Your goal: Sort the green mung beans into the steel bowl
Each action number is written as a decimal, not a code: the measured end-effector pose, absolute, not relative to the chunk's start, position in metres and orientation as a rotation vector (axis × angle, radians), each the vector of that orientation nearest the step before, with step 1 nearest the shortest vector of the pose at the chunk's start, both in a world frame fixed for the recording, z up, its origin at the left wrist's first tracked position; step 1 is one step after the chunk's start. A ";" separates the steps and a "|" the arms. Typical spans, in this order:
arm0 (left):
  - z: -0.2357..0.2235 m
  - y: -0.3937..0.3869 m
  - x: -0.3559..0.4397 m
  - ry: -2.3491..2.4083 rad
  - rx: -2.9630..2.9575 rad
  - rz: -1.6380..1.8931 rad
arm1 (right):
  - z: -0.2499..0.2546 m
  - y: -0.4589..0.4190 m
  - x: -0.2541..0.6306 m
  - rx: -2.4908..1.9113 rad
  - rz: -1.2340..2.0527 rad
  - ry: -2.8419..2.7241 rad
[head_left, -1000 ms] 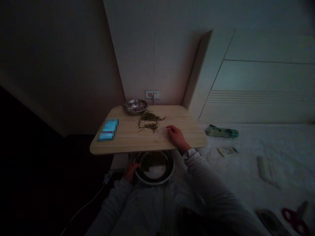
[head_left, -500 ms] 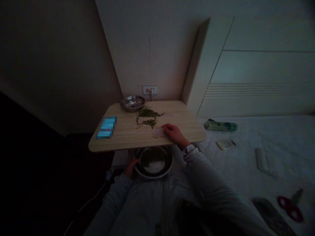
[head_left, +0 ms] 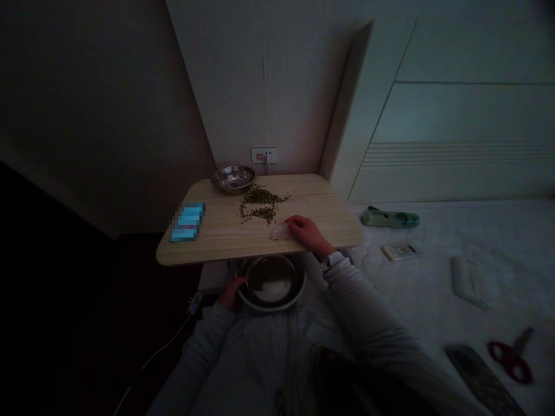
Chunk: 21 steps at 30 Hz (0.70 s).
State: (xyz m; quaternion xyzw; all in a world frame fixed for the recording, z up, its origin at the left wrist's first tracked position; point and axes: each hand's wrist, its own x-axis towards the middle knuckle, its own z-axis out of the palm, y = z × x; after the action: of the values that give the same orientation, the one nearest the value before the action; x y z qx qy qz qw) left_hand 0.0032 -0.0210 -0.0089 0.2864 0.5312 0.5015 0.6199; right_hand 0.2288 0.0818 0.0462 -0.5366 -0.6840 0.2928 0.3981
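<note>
Fingers pinched, my right hand [head_left: 302,230] holds a thin translucent piece [head_left: 280,231] against the small wooden table [head_left: 217,237]; what the piece is I cannot make out. A few small beans lie along its near edge. Beyond it, small green beans [head_left: 261,196] are spread in a loose patch, with a second, smaller cluster nearer me. My left hand [head_left: 231,294] is closed on the left rim of a metal bowl [head_left: 299,289] held below the table's front edge. That bowl has a dark interior with a bright patch; its contents are too dim to tell.
A steel bowl [head_left: 234,180] stands at the table's back left, and a blurred-out phone [head_left: 188,222] lies at its left. On the bed [head_left: 433,312] are a green bottle [head_left: 390,218], a white remote [head_left: 401,251], a white packet [head_left: 468,280], red-handled scissors [head_left: 510,359] and a dark remote [head_left: 481,375].
The view has tipped slightly. Both hands keep nearly the same places, and the translucent piece shows a little more clearly beside the few beans.
</note>
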 end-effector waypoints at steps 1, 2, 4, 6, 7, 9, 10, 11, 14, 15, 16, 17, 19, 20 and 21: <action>-0.009 -0.021 0.003 1.212 0.657 1.148 | 0.047 0.081 0.229 -1.343 0.760 -1.732; -0.009 -0.021 0.003 1.201 0.664 1.135 | 0.047 0.081 0.229 -1.327 0.779 -1.728; -0.011 -0.021 0.001 1.203 0.715 1.138 | 0.048 0.080 0.229 -1.294 0.808 -1.725; -0.017 -0.021 -0.002 1.228 0.787 1.168 | 0.050 0.079 0.229 -1.275 0.819 -1.722; -0.020 -0.020 -0.004 1.236 0.808 1.182 | 0.050 0.078 0.229 -1.274 0.823 -1.718; -0.026 -0.019 -0.006 1.243 0.819 1.190 | 0.051 0.078 0.229 -1.279 0.832 -1.708; -0.027 -0.018 -0.006 1.245 0.816 1.182 | 0.051 0.078 0.229 -1.286 0.832 -1.708; -0.028 -0.017 -0.006 1.245 0.805 1.167 | 0.051 0.078 0.229 -1.290 0.832 -1.707; -0.022 -0.017 -0.003 1.223 0.774 1.116 | 0.050 0.077 0.228 -1.312 0.835 -1.696; -0.019 -0.017 -0.001 1.211 0.769 1.108 | 0.050 0.076 0.228 -1.320 0.837 -1.689; -0.015 -0.018 0.000 1.199 0.770 1.103 | 0.050 0.075 0.229 -1.324 0.834 -1.681; -0.012 -0.019 0.000 1.184 0.780 1.100 | 0.049 0.073 0.229 -1.323 0.828 -1.675; -0.006 -0.021 0.001 1.152 0.792 1.096 | 0.048 0.068 0.230 -1.313 0.817 -1.658; -0.004 -0.021 0.002 1.139 0.792 1.094 | 0.048 0.065 0.231 -1.314 0.813 -1.643; -0.003 -0.021 0.002 1.130 0.785 1.097 | 0.047 0.063 0.232 -1.319 0.810 -1.628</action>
State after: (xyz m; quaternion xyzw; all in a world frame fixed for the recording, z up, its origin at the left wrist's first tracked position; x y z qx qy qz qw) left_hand 0.0018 -0.0212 -0.0028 0.3439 0.4950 0.4803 0.6372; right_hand 0.2315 0.0629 0.0473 -0.5294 -0.6532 0.3252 0.4327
